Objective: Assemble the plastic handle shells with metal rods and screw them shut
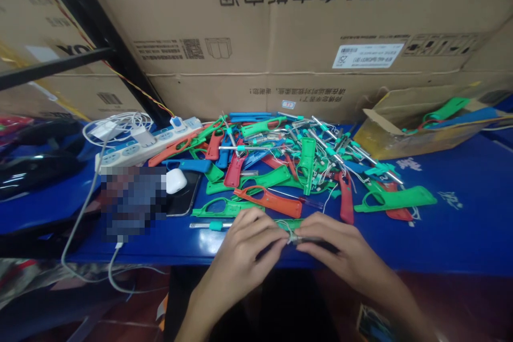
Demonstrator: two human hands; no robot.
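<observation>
My left hand (252, 240) is closed in a pinch near the table's front edge, its fingertips at a thin white wire (289, 226). Facing it, my right hand (340, 243) grips a slim dark part (316, 240) with a metal-looking end; its exact kind is unclear. The fingertips of both hands nearly meet there. Beside the left hand lies a metal lighter tube (210, 226) with a green collar. Just beyond the hands are an orange lighter handle shell (272, 202) and a green handle shell (396, 199). Fingers partly hide another green piece (294, 224) underneath.
Behind lies a heap of handle shells and metal tubes (320, 144) with wires. A cardboard box (420, 139) with more shells stands right. Left are a power strip (150, 141), a phone (186, 195) with a white earbud case (176, 181), and cables. A large carton (256, 48) forms the back.
</observation>
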